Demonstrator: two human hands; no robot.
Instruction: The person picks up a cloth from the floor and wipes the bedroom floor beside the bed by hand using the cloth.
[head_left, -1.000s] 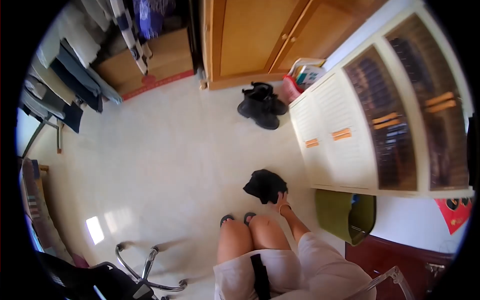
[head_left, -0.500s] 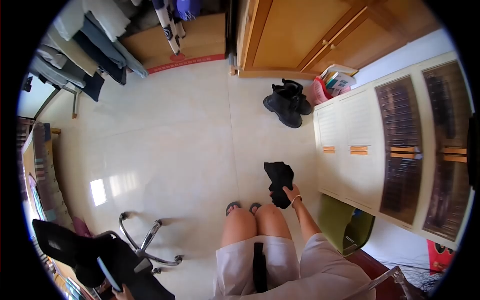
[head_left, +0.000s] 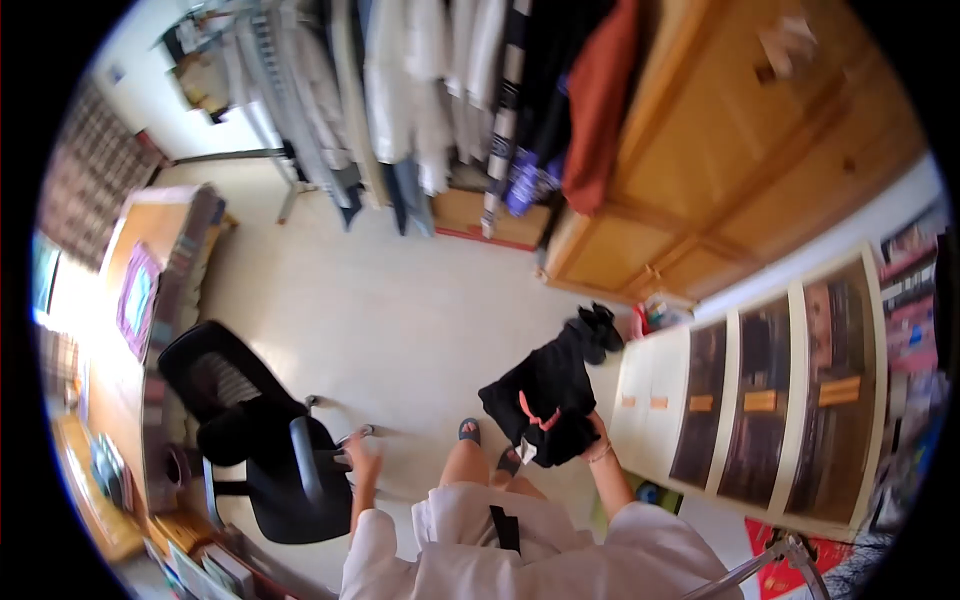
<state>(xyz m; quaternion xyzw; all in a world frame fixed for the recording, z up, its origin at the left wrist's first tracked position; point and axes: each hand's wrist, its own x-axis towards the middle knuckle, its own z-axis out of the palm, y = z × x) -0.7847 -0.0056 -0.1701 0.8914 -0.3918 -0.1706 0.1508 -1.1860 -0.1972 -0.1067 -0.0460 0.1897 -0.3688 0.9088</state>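
My right hand (head_left: pixel 598 440) is closed on a black garment (head_left: pixel 548 385), which hangs bunched in front of my knees. A pinkish-red strip (head_left: pixel 538 412) crosses its dark cloth, and a small white tag shows at its lower edge. What kind of garment it is, I cannot make out. My left hand (head_left: pixel 364 456) is held out low to the left with nothing in it, fingers apart and slightly blurred. It is nearest to the armrest (head_left: pixel 305 460) of a black office chair (head_left: pixel 290 500).
Clothes hang on a rack (head_left: pixel 400 100) at the back. Black boots (head_left: pixel 597 335) stand behind the garment, partly hidden by it. A white cabinet (head_left: pixel 650 385) is at the right, below a wooden wardrobe (head_left: pixel 690 200). A desk (head_left: pixel 120 390) runs along the left.
The view has lifted and turned. The black garment now hangs larger and more spread out, showing its red strip. My left hand has come off the chair's armrest area into fuller view.
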